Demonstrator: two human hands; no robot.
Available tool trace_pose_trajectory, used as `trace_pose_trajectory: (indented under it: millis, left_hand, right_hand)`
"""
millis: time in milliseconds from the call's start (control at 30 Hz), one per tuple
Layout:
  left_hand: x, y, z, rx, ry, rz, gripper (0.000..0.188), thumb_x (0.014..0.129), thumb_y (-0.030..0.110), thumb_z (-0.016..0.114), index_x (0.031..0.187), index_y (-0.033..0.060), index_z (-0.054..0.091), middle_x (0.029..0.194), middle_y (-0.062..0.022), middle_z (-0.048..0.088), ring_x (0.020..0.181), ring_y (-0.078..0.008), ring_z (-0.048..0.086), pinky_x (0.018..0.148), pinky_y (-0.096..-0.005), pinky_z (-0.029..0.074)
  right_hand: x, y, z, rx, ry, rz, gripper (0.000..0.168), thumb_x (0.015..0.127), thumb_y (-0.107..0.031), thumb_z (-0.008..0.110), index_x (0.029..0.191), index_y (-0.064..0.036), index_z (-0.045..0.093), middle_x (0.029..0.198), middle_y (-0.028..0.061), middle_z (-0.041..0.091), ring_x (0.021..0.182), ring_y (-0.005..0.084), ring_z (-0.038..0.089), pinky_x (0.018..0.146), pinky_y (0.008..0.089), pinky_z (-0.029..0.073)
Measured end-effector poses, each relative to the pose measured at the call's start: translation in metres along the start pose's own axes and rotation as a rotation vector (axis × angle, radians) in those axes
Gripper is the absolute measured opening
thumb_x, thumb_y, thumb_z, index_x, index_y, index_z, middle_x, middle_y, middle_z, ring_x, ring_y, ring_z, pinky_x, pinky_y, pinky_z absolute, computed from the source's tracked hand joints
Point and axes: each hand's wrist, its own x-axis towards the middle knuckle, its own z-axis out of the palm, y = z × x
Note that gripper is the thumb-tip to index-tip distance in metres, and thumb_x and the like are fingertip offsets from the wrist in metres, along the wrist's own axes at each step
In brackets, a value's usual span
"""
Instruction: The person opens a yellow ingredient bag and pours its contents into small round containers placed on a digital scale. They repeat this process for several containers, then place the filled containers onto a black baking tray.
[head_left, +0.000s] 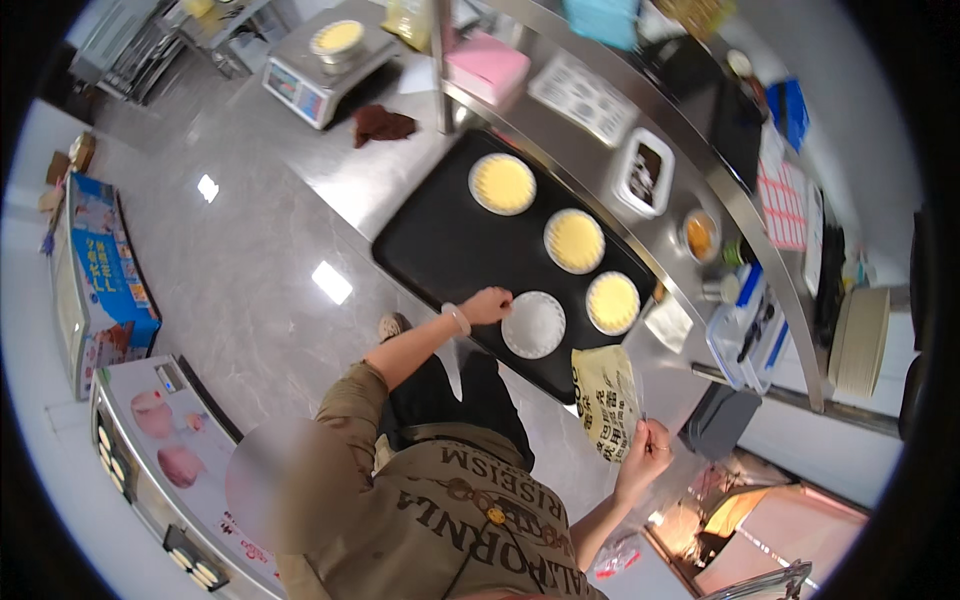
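My left hand (489, 306) has its fingers curled together at the edge of a pale round fluted pan (534, 325). Whether the fingertips grip its rim is too small to tell. That pan looks empty inside and lies at the near edge of a black baking tray (450, 225). On the same tray stand three fluted pans with yellow filling: one at the far end (503, 184), one in the middle (574, 241) and one at the right (613, 302). My right hand (651, 448) pinches a pale yellow printed plastic bag (606, 401), which extends to the tray's near right corner.
A digital scale (307, 82) bearing another yellow-filled pan (337, 39) stands at the back left, near a brown cloth (382, 125). Behind the tray runs a metal shelf (555, 60) with a pink box (487, 66) and a white tub (645, 172). Chest freezers (112, 277) stand at left.
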Motion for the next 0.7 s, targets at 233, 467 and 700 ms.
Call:
trace_pose_trajectory:
  millis: [233, 467, 700]
  left_hand:
    - [-0.102, -0.047, -0.195, -0.515, 0.125, -0.453, 0.02, 0.074, 0.013, 0.051, 0.085, -0.0032, 0.054, 0.075, -0.0105, 0.058, 0.062, -0.0184, 0.058, 0.055, -0.0291, 0.05]
    - [-0.156, -0.155, -0.427, -0.495, 0.641, -0.564, 0.023, 0.074, 0.013, 0.049, 0.085, -0.0066, 0.054, 0.068, -0.0104, 0.058, 0.057, -0.0155, 0.058, 0.053, -0.0269, 0.05]
    - [-0.071, -0.239, -0.589, -0.555, 0.896, -0.613, 0.023, 0.075, 0.014, 0.048, 0.08, -0.0075, 0.054, 0.07, -0.011, 0.058, 0.059, -0.0176, 0.06, 0.053, -0.0265, 0.051]
  right_hand:
    - [-0.012, -0.08, 0.086, 0.173, -0.044, 0.057, 0.007, 0.078, -0.004, 0.053, 0.073, 0.001, 0.051, 0.06, -0.0028, 0.044, 0.053, 0.0041, 0.034, 0.047, 0.0182, 0.028]
    - [-0.002, -0.156, 0.2, 0.321, -0.15, 0.002, 0.006, 0.077, -0.002, 0.055, 0.073, 0.001, 0.052, 0.057, -0.0056, 0.042, 0.051, 0.0009, 0.032, 0.045, 0.0161, 0.026]
    - [0.025, -0.229, 0.313, 0.356, -0.214, -0.082, 0.007, 0.072, -0.001, 0.06, 0.07, 0.0, 0.053, 0.054, -0.0039, 0.043, 0.05, 0.0024, 0.032, 0.044, 0.017, 0.026]
